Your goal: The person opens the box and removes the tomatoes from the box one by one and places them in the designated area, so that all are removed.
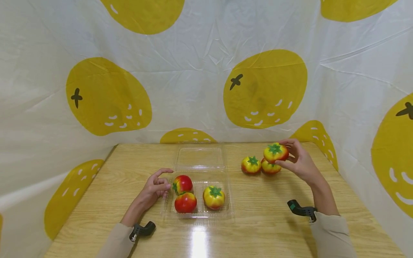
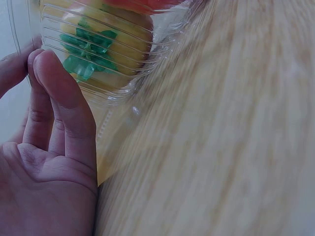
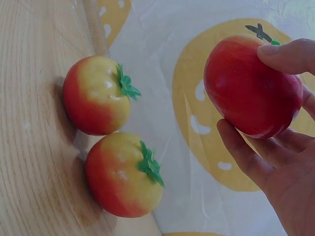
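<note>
My right hand [image 1: 298, 161] grips a red and yellow tomato-like fruit [image 1: 274, 152], thumb on one side and fingers on the other, its underside red in the right wrist view [image 3: 251, 86]. Held up, it overlaps one of two similar fruits [image 1: 251, 165] on the table in the head view; these two sit side by side [image 3: 123, 174]. My left hand [image 1: 155, 186], fingers loosely bent, is at the left wall of a clear plastic container [image 1: 200, 215]. Inside are two fruits [image 1: 185, 203] in the left part and one [image 1: 214, 197] at right.
The container's clear lid [image 1: 200, 157] lies folded back behind its base on the wooden table [image 1: 258, 229]. A white curtain [image 1: 187, 79] with yellow fruit prints hangs behind the table and along both sides.
</note>
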Motion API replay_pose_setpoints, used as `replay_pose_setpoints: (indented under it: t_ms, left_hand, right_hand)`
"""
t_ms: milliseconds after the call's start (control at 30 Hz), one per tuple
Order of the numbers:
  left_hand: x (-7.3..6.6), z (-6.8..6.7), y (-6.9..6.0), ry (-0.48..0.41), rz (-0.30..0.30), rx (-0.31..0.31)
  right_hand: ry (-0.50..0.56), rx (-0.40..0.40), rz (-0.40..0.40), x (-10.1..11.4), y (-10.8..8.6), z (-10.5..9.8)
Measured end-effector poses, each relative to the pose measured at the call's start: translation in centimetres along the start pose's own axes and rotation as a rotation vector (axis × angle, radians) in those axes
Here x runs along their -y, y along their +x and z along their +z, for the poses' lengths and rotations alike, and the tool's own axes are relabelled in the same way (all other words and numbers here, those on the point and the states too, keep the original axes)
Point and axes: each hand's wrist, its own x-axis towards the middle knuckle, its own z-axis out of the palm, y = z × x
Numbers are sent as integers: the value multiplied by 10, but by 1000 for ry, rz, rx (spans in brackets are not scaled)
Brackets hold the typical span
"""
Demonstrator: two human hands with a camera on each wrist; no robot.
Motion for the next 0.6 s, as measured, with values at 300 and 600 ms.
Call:
replay_pose_setpoints:
  t_ms: [300, 600]
  left_hand:
    - [-1, 1, -1, -9, -6, -8]
    - [1, -1, 0, -16, 13, 21]
  right_hand:
    - [86, -11, 27, -9, -2, -6]
    - [123, -32, 37, -17, -5, -11]
